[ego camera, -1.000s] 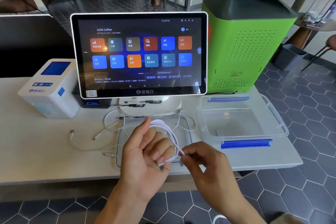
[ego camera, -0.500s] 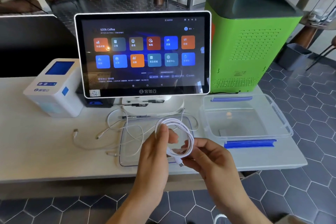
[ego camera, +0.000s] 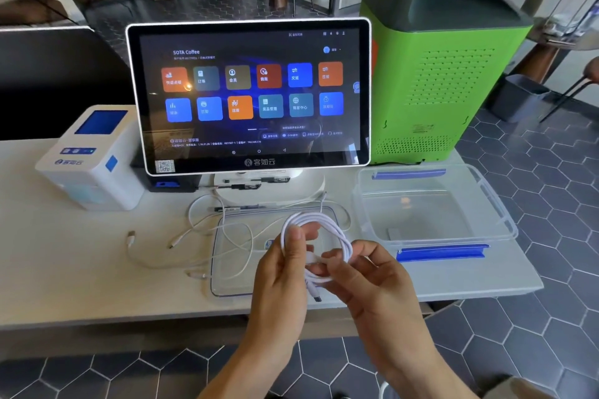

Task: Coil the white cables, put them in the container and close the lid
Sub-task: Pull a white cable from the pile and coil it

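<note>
A coiled white cable [ego camera: 337, 230] forms a round loop held above the table's front edge. My left hand [ego camera: 282, 272] pinches its left side and my right hand [ego camera: 369, 278] grips its lower right, with the plug end [ego camera: 316, 295] dangling below. Thin white cables [ego camera: 201, 220] lie loose on the table to the left, partly across the clear lid [ego camera: 227, 275], which lies flat under my hands. The clear container [ego camera: 492, 210] with blue clips stands open and empty to the right.
A touchscreen terminal [ego camera: 249, 97] stands behind the lid on a white base. A white receipt printer [ego camera: 90, 159] sits at the left and a green machine [ego camera: 437, 74] at the back right. The table's front edge [ego camera: 129, 314] runs below my hands.
The coil has been rounded into a wider loop. My right hand shifted from pulling the cable end to gripping the loop's lower right, and the plug now hangs free.
</note>
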